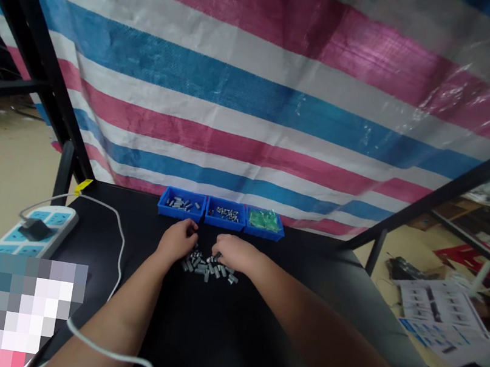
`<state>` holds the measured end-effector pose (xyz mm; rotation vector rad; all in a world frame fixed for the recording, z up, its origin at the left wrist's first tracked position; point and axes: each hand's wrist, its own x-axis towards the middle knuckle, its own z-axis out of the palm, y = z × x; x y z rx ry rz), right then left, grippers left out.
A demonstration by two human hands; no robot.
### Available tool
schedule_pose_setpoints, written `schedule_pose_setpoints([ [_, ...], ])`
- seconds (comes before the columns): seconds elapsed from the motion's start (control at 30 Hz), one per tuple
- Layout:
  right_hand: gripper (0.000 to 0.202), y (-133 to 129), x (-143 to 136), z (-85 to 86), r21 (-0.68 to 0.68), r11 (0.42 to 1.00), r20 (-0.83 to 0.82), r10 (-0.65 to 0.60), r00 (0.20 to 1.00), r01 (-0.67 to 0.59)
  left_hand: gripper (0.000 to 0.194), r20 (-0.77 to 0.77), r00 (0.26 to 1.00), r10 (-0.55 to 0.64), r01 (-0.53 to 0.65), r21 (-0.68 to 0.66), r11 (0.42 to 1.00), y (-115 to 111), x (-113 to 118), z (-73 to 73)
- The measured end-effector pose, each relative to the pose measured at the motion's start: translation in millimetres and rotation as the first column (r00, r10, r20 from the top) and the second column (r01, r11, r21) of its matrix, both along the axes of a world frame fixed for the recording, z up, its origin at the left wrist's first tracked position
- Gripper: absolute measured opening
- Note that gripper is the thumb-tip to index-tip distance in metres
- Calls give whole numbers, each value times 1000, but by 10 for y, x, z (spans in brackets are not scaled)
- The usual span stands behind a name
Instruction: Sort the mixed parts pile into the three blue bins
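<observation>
Several small grey metal cylinders (208, 268) lie in a loose pile on the black table. At the pile's upper left is my left hand (178, 240), its fingers curled near the left blue bin; what they hold, if anything, is hidden. My right hand (235, 252) reaches into the pile's upper right with fingers pressed together, their contents too small to name. Behind the hands stand three blue bins in a row: the left bin (180, 215) has metal cylinders, the middle bin (224, 223) small metal parts, the right bin (264, 233) green packets.
A white power strip (63, 224) with a black plug sits at the left, its white cable (122, 245) running across the table's left side. Striped sheeting (241, 85) hangs behind between black frame posts. Papers (447, 312) lie beyond the right edge.
</observation>
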<state>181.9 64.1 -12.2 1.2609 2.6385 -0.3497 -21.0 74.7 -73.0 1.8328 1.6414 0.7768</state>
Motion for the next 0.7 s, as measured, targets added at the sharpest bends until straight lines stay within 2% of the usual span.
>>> schedule_pose_setpoints([
  [0.1, 14, 75, 15, 65, -14, 998, -21, 64, 998, -64, 20, 11, 1000, 3, -3, 6, 1000, -7, 1, -1],
  [0.17, 12, 129, 48, 159, 4, 998, -106, 70, 992, -70, 19, 20, 1000, 8, -8, 10, 1000, -13, 3, -1],
  [0.23, 12, 210, 86, 262, 87, 996, -248, 48, 968, -27, 19, 32, 999, 10, -10, 12, 1000, -15, 5, -4],
  [0.33, 15, 402, 138, 325, 242, 963, -444, 0, 896, 119, 19, 54, 999, 9, -9, 13, 1000, -9, 9, -16],
  [0.4, 15, 564, 166, 271, 282, 935, -482, -56, 874, 216, 19, 60, 998, 14, -15, 12, 1000, -2, 9, -26],
  [0.5, 12, 788, 179, 110, 274, 892, -413, -229, 882, 360, 18, 61, 998, 21, -22, 11, 1000, 4, 6, -34],
  [0.57, 11, 880, 136, 23, 292, 856, -386, -302, 872, 426, 17, 67, 998, 23, -24, 13, 1000, 5, 1, -32],
  [0.63, 12, 919, 30, -13, 327, 835, -426, -287, 858, 442, 18, 73, 997, 24, -25, 10, 1000, 4, -3, -25],
  [0.7, 14, 925, -129, -9, 340, 844, -488, -218, 845, 414, 19, 75, 997, 24, -24, 3, 1000, 4, -6, -16],
])
